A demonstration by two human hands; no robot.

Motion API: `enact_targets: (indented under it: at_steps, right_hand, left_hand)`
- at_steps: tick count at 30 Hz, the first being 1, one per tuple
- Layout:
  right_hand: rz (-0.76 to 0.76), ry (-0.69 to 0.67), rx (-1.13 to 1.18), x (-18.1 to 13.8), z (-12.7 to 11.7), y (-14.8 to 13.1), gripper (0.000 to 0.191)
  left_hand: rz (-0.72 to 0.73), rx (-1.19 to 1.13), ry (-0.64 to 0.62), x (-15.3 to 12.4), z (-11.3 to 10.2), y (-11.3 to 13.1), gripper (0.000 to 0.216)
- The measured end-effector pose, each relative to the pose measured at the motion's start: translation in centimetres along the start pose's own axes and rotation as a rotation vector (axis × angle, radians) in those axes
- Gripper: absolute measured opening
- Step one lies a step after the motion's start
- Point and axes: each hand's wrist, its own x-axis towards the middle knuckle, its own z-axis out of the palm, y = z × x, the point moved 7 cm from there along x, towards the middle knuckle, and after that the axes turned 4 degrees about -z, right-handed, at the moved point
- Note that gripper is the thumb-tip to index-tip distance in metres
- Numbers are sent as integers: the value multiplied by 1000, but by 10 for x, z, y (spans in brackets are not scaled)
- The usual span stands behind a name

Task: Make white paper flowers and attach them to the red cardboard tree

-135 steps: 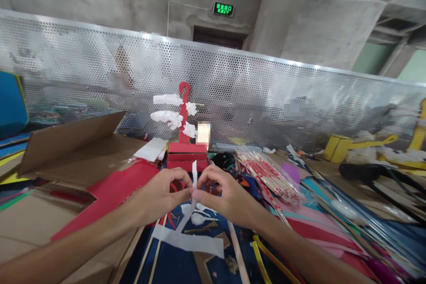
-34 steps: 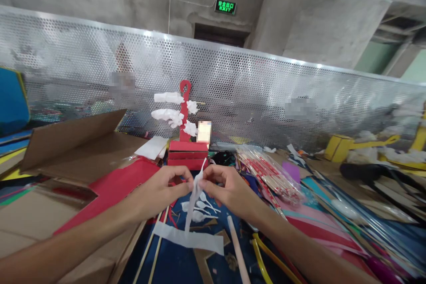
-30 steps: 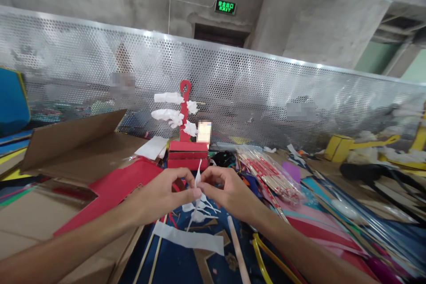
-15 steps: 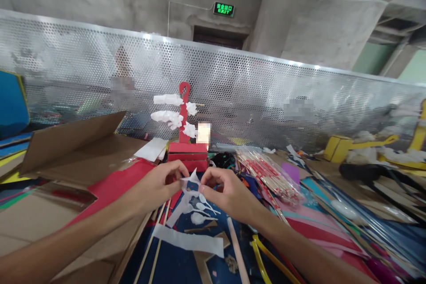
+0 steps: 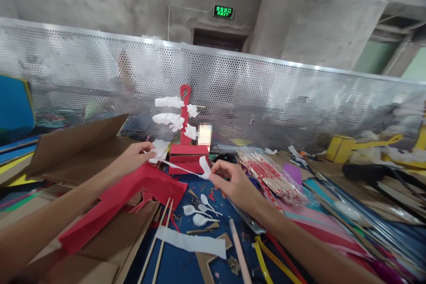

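A thin white paper strip [image 5: 181, 167] is stretched between my two hands over the work surface. My left hand [image 5: 141, 153] pinches its left end, near a white sheet [image 5: 161, 148]. Its other end is held by my right hand [image 5: 229, 182], with a short flap standing up beside the fingertips. Below lie several small white paper buds [image 5: 200, 220] with twisted tails. Nearer to me a wider white paper strip [image 5: 191, 240] lies flat across two thin wooden sticks [image 5: 151, 248]. Behind my hands stands a red hooked post [image 5: 185, 135] on a red box [image 5: 188, 158], bearing white paper-wrapped pieces.
At left are a cardboard box [image 5: 76, 146] and red paper [image 5: 140, 186]. A pale pink rod [image 5: 239, 250] and yellow handles [image 5: 262, 262] lie in front. To the right sits a plastic bag of sticks [image 5: 271, 177]. A perforated metal panel [image 5: 239, 84] closes off the back.
My hands have moved apart, the left one up and leftward, drawing the white strip out lengthwise. The paper buds and red paper show more fully.
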Motion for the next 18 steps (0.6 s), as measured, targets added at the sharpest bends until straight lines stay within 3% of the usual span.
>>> enact_targets:
  at_steps: [5,9,18]
  right_hand:
    - [77,44,71,2,-8,11,13]
    - [105,56,140,3,-11,17,15]
    - [84,85,433,4,-5,18,16]
  left_hand:
    - [-73,-148,6,10,-8,-26,25]
    - [-137,-174,-11,7,-8,-26,25]
    - [-164,-264,-432,-22,30,13,31]
